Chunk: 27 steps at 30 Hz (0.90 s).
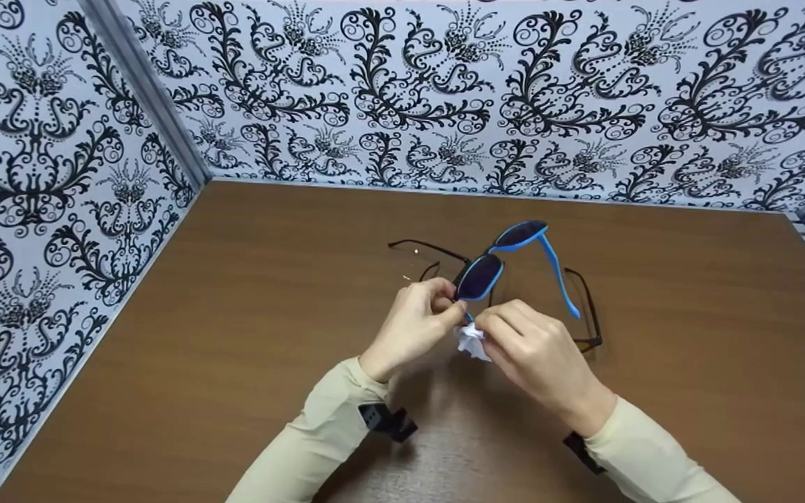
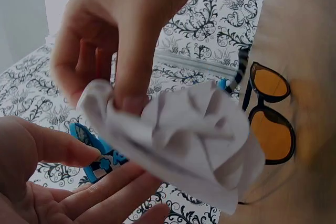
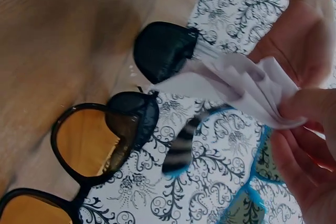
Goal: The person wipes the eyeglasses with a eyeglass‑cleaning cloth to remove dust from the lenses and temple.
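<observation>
Blue-framed sunglasses [image 1: 481, 277] with dark lenses are held up above the table, lenses away from the person and one arm spread to the right. My left hand [image 1: 416, 318] pinches them by the near arm close to the hinge, thumb and fingers on the patterned blue temple [image 2: 102, 169]. A crumpled white cloth [image 1: 472, 342] is pinched between thumb and fingers of my right hand [image 1: 532, 342], right at that same arm. In the left wrist view the cloth [image 2: 199, 135] hides part of the arm.
Behind the held pair, glasses with orange lenses [image 3: 89, 140] and black frames lie on the brown table [image 1: 249, 293]. Dark-lensed black sunglasses [image 3: 160, 51] lie beside them. Panels with black scroll patterns [image 1: 430, 91] wall the table at the back and left.
</observation>
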Available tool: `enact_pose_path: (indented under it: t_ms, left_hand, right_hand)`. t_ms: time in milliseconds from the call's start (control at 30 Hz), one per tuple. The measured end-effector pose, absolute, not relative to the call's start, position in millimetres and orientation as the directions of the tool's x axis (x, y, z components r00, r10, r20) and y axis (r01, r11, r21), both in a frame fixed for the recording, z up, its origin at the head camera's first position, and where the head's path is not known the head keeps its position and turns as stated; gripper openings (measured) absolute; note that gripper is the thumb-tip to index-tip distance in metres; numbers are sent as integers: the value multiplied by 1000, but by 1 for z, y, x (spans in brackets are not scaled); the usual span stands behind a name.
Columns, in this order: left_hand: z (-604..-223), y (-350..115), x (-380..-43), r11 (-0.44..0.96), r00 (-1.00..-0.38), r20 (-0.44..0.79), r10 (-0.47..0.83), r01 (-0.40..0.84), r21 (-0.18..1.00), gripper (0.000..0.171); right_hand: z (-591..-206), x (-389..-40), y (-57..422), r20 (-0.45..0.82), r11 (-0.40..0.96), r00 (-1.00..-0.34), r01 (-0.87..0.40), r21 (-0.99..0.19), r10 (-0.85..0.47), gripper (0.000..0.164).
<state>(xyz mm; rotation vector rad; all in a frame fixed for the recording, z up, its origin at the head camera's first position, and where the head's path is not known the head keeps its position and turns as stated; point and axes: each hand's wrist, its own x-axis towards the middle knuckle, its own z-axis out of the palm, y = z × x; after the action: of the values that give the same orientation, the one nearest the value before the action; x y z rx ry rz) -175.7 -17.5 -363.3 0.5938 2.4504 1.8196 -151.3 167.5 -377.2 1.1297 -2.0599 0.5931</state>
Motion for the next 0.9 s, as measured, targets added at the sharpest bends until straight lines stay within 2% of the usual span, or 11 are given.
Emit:
enact_pose_path:
  t_ms: [100,233,433,567,767,900]
  left_hand:
    - [-363,-15,-175,243,-932,200,303,279,929,3]
    - [-364,-12,-176,229,-932,196,304,271,935,4]
    - [-365,-11,-177,198,-933,189,305,256,946,6]
    - [-365,-13,-178,169,-933,199,301,258,951,6]
    - [-361,-24,-181,162,-936,223,274,273,948,6]
    - [-356,-31,-182,211,-941,224,253,279,937,6]
  right_hand:
    - [-380,-154,164,806,529,-324,-848,-16,-496,21]
    - [-384,-157,159,860,537,-265,-844,12,-435,22]
    - [-387,-159,157,880,532,-260,-847,-10,-397,21]
    - [-388,-157,161,850,531,-299,-847,-28,-433,7]
    - [-393,-150,179,763,553,-414,-828,-90,-496,22]
    - [-398,-147,195,731,578,-460,-808,-111,-503,23]
